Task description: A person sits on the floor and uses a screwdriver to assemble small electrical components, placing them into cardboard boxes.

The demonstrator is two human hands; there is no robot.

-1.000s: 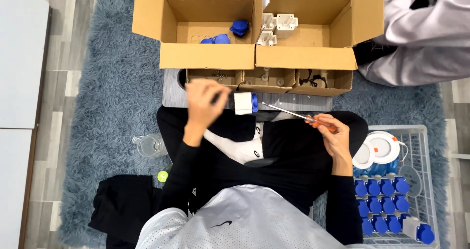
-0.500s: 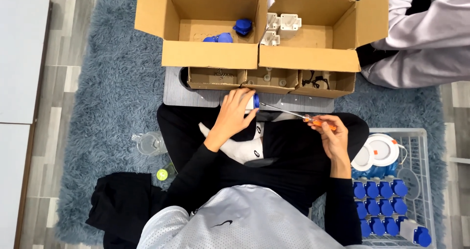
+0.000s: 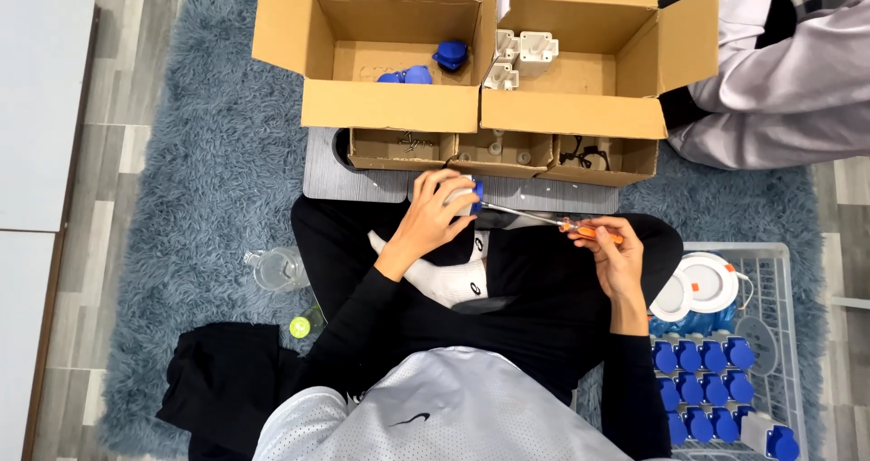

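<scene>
Head view, looking straight down: nearest to you are your crossed legs in black, with a white sock (image 3: 449, 280) showing between them. Your left hand (image 3: 435, 216) is closed around a small white-and-blue part (image 3: 469, 195), held over your lap just in front of the grey board (image 3: 362, 182). Your right hand (image 3: 609, 248) grips the orange handle of a screwdriver (image 3: 580, 231); its thin metal shaft runs left and its tip meets the part in your left hand. To your right, a white wire basket (image 3: 770, 271) holds rows of blue parts (image 3: 702, 361) and a round white disc (image 3: 707, 281). To your left, a clear cup (image 3: 276, 269) and a small green cap (image 3: 300, 327) lie on the blue shag rug (image 3: 199, 198). Beyond the grey board stand three small open cardboard trays (image 3: 503, 153) side by side. Farther still, two large open cardboard boxes (image 3: 489, 107) touch each other: the left one contains blue parts, the right one white parts. Another person sits at the far right, only a pale sleeve (image 3: 779, 71) in view.
</scene>
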